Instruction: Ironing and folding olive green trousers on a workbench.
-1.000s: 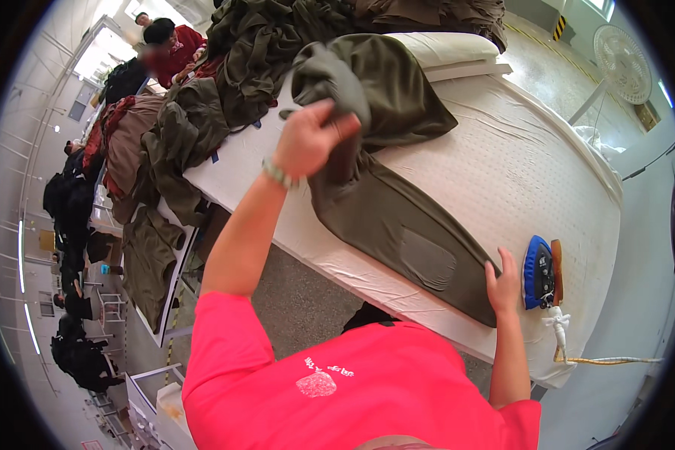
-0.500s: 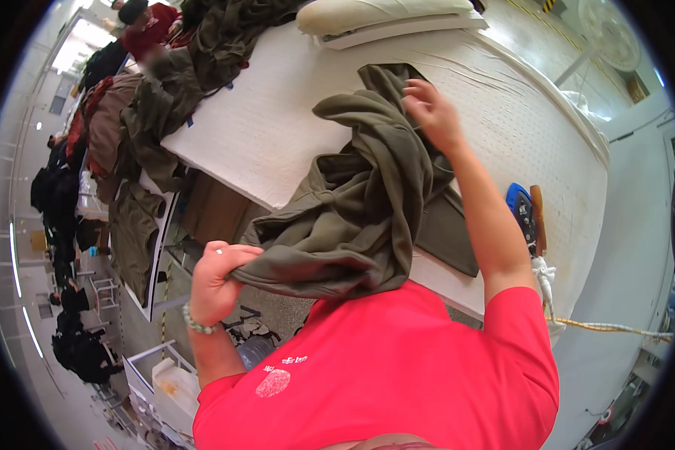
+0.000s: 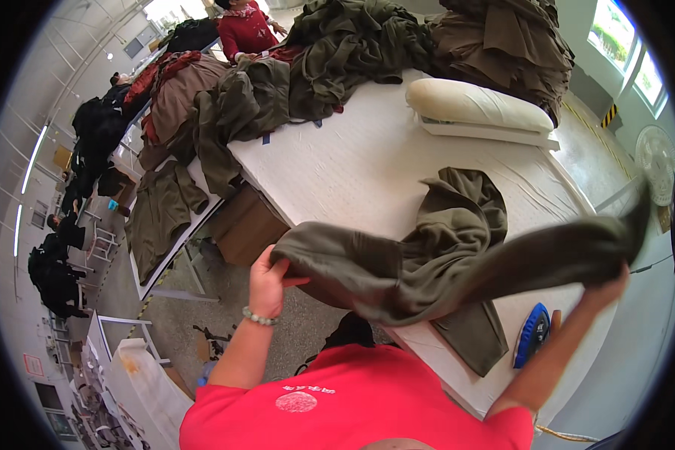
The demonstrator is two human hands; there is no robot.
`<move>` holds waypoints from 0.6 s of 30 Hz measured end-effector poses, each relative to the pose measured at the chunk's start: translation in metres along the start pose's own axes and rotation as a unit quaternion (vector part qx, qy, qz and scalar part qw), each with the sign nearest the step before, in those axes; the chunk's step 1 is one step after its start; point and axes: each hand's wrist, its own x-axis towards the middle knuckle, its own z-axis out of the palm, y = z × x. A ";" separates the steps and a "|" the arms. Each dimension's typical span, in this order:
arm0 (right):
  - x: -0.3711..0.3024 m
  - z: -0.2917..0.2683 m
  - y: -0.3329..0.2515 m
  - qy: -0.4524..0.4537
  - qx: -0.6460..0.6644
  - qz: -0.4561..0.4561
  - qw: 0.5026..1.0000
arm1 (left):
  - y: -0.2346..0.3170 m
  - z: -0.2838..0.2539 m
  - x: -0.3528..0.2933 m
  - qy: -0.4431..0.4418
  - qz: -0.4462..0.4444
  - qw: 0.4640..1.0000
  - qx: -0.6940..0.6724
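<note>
An olive-green cloth garment (image 3: 442,262) is stretched sideways between my hands, with part of it bunched on the white padded table (image 3: 352,165). My left hand (image 3: 266,286) grips its edge at the left end, past the table's near edge. At the right, my right hand (image 3: 607,289) holds the other end, which is raised and smeared by motion. A flat olive panel (image 3: 472,341) hangs below the bunched part; whether it belongs to the same garment I cannot tell. Near my right forearm, an iron with a blue rim (image 3: 532,335) rests on the table.
A cream padded pressing form (image 3: 480,105) stands at the table's far side. Heaps of olive garments (image 3: 352,52) and brown ones (image 3: 502,45) lie beyond. A side table (image 3: 146,281) holds another olive garment. Further off, a person in red (image 3: 244,30) stands; a fan (image 3: 656,165) is at right.
My right hand has swung out to the right, spreading the garment sideways. My left hand keeps its hold. The view has tilted up, showing more of the far heaps.
</note>
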 end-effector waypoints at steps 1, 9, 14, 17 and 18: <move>-0.027 0.001 -0.081 0.071 0.194 0.169 0.964 | 0.001 0.013 0.020 -0.009 -0.020 1.000 -0.012; -0.107 0.000 -0.109 0.132 0.258 0.207 0.934 | 0.107 0.057 0.263 0.014 0.167 0.986 -0.020; -0.174 0.052 -0.056 -0.033 0.430 0.224 0.874 | 0.314 -0.095 0.362 0.346 0.580 0.628 0.387; -0.222 0.060 -0.060 -0.002 0.436 0.216 0.874 | 0.447 -0.109 0.363 0.331 0.659 0.381 0.558; -0.234 0.051 -0.065 0.016 0.422 0.213 0.881 | 0.470 -0.090 0.373 0.142 0.721 0.490 0.469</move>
